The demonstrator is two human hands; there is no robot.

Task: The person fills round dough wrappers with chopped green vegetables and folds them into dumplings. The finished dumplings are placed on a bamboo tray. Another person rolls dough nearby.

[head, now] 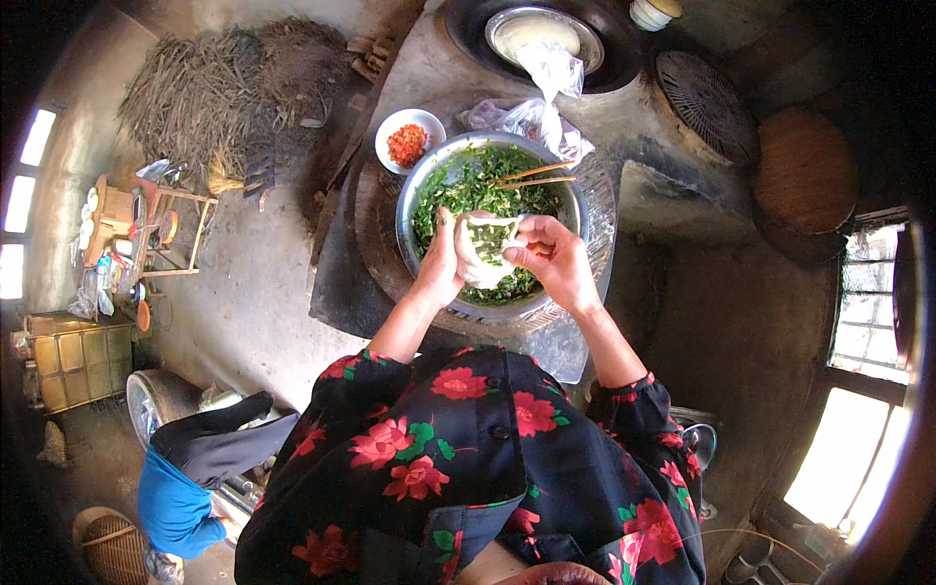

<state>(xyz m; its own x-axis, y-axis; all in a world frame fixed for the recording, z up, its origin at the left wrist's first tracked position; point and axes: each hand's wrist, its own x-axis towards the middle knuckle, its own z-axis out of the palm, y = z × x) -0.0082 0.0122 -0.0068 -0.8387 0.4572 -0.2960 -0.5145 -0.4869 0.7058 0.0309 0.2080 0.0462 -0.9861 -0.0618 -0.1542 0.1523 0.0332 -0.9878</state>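
Note:
A piece of white dough (484, 269) shaped into an open pouch, with chopped greens inside it, is held above a metal basin. My left hand (441, 257) cups it from the left side. The thumb and fingers of my right hand (553, 257) pinch its right rim. Below lies the metal basin (404, 219), filled with chopped green leaves (475, 175) mixed with pale bits. A pair of wooden chopsticks (537, 173) rests across the basin's right side. Part of the greens is hidden behind the dough and my hands.
A white bowl of chopped red chili (407, 145) stands at the basin's upper left. Beyond the basin are plastic bags (552, 121) and a metal bowl of dough (542, 35) in a dark wok (468, 29). A person in blue (172, 504) bends at lower left.

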